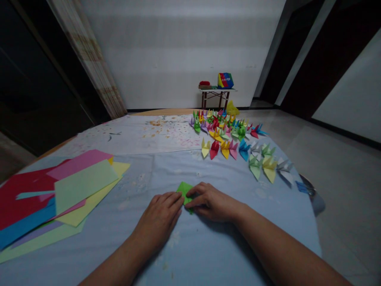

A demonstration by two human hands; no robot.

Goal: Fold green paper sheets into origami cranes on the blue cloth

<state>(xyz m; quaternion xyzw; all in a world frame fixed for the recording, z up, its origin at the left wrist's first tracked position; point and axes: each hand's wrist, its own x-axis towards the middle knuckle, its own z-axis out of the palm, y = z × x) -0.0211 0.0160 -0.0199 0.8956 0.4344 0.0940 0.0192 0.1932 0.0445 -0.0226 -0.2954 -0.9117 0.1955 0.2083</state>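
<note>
A small piece of green origami paper (185,188), folded to a diamond-like shape, lies on the blue tablecloth in front of me. My left hand (162,212) rests at its left edge, fingers together and fingertips holding the paper down. From the other side my right hand (210,201) grips the right edge, with thumb and bent fingers on the paper. Both hands cover parts of the folds, and the lower tip shows between them.
Coloured paper sheets (85,184) lie stacked at the left. Several folded paper cranes (225,149) stand in rows at the back right, close to the round table's edge. Beyond the table, a small stand (218,90) holds a colourful bag (225,80) by the wall.
</note>
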